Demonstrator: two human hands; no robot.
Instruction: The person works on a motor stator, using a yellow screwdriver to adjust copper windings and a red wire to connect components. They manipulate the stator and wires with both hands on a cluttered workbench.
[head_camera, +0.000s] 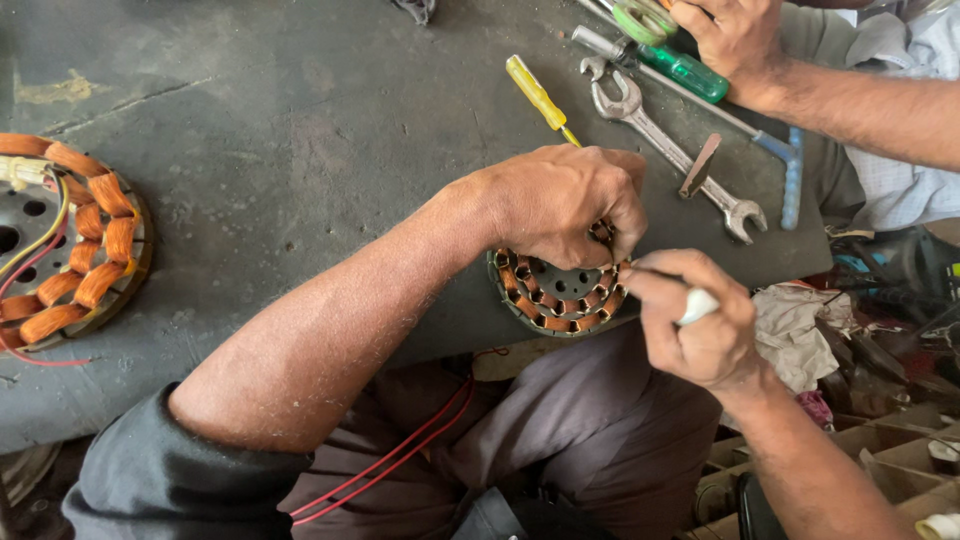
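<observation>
Seen from the head camera, a worn, dark grey workbench (300, 150) fills most of the frame, its edge running across the lower centre above the seated person's grey trousers (590, 420). At the far left of the frame lies a large stator (75, 245) wound with orange copper coils, with yellow and red leads trailing off it. Across the upper right of the bench lie a yellow-handled screwdriver (537, 93), a green-handled screwdriver (685, 72), an open-ended spanner (670, 150) and a blue-tipped rod (790, 165). Another person's hand (735, 40) reaches in at the top right corner. Cardboard boxes and crumpled cloth (800, 330) crowd the floor at lower right.

At centre frame, a smaller stator (560, 300) with copper windings rests at the bench edge. The left hand (565, 205) lies over its top, knuckles up, fingers curled down and closed on the windings. The right hand (695, 320), just beside it at right of centre, is closed in a fist around a white-handled tool (697, 305) whose thin tip points at the coils. Red wires (400, 455) hang over the lap below
</observation>
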